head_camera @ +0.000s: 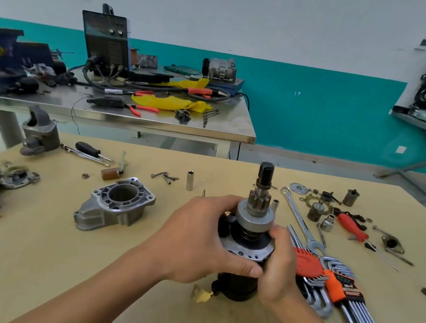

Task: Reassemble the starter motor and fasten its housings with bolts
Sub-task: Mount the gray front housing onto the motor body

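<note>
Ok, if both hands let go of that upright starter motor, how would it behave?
Likely tippy: the starter motor stands on end, tall and narrow, so a nudge could topple it. On its side the round body would probably roll. It looks all metal, so probably heavy for its size.

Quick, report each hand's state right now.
Left hand: fingers curled round the starter motor, holding it upright.
Right hand: grips the starter motor from the other side.
</note>
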Demonstrator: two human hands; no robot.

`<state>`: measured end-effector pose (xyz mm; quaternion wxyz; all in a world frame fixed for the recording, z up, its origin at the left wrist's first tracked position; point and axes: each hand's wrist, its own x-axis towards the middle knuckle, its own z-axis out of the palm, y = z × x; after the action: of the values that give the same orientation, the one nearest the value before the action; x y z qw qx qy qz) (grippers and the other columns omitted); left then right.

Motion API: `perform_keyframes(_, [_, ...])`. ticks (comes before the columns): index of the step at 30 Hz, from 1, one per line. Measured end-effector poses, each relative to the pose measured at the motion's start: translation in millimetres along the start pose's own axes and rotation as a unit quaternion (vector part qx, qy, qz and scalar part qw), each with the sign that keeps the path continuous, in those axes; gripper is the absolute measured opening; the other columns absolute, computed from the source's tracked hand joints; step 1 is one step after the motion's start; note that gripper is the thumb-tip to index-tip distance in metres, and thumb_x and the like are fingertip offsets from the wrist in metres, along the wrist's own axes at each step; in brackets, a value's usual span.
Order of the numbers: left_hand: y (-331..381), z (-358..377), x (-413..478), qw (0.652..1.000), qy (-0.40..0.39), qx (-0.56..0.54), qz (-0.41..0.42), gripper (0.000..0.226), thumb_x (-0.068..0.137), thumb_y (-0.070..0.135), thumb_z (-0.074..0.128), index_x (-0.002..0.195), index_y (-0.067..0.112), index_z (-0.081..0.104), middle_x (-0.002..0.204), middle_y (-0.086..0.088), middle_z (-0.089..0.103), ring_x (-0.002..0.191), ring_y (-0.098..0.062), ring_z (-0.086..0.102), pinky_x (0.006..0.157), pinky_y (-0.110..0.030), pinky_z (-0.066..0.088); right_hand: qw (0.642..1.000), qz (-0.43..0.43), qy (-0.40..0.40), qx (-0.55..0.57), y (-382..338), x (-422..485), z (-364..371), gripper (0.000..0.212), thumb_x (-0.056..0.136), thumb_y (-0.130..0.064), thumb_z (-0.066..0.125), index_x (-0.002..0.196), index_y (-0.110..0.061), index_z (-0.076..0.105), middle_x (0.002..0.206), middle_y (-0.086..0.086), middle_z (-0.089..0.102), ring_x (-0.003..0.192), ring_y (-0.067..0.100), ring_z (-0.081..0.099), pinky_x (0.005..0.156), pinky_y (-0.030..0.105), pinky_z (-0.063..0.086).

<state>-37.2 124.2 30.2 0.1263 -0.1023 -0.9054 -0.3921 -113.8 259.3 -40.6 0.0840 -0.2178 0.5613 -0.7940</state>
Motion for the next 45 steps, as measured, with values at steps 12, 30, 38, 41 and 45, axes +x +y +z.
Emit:
perform_keyframes(12, [-101, -121, 17, 0.911, -0.050, 0.315, -0.260, 0.110, 0.063, 0.057, 0.086, 0.153, 0.030, 0.029, 0.157, 0.002, 0.037, 0.141, -0.024, 0.035, 0.116, -0.044, 0.033, 1.000, -0.016, -0.006, -0.004, 2, -3, -6, 0.050, 0.088, -0.032, 0.034, 0.076, -0.027, 0.082, 0.075, -0.001, 0.076, 0.072, 0.007, 0.070, 0.062, 0.018, 0.055])
perform_keyframes(30, [-82, -127, 8, 0.884, 0.071, -0.387, -0.253, 0.054, 0.053, 0.047, 0.080, 0.096, 0.016, 0.073, 0.094, -0.012, 0.069, 0.077, -0.023, 0.067, 0.069, -0.032, 0.053, 0.999, -0.020, -0.024, -0.027, 3, -3, -3, 0.050, 0.089, -0.032, 0.033, 0.079, -0.023, 0.081, 0.077, 0.002, 0.074, 0.073, 0.007, 0.066, 0.066, 0.017, 0.052])
perform_keyframes(38, [15, -106, 42, 0.886, -0.028, -0.441, -0.138, 0.055, 0.071, 0.036, 0.074, 0.117, 0.008, 0.064, 0.106, -0.018, 0.065, 0.082, -0.028, 0.064, 0.072, -0.034, 0.054, 0.988, -0.004, -0.013, -0.156, 2, -5, 2, 0.067, 0.080, -0.058, 0.034, 0.094, -0.006, 0.073, 0.102, 0.024, 0.067, 0.108, 0.039, 0.057, 0.097, 0.053, 0.046])
perform_keyframes(41, [47, -94, 47, 0.969, -0.011, -0.233, -0.086, 0.038, 0.067, 0.043, 0.072, 0.099, 0.023, 0.075, 0.085, 0.001, 0.072, 0.068, -0.014, 0.066, 0.059, -0.025, 0.052, 0.988, -0.046, -0.017, -0.145, 2, -6, 4, 0.064, 0.086, -0.055, 0.033, 0.083, -0.001, 0.069, 0.085, 0.020, 0.068, 0.090, 0.041, 0.059, 0.081, 0.053, 0.050])
perform_keyframes(45, [77, -72, 48, 0.998, -0.012, 0.066, -0.010, 0.082, 0.053, 0.069, 0.069, 0.130, 0.043, 0.061, 0.099, 0.034, 0.067, 0.090, 0.016, 0.060, 0.063, -0.003, 0.045, 0.995, -0.002, 0.002, -0.104, 7, -7, 7, 0.079, 0.090, -0.064, 0.031, 0.094, 0.008, 0.063, 0.099, 0.031, 0.065, 0.104, 0.048, 0.057, 0.095, 0.057, 0.047])
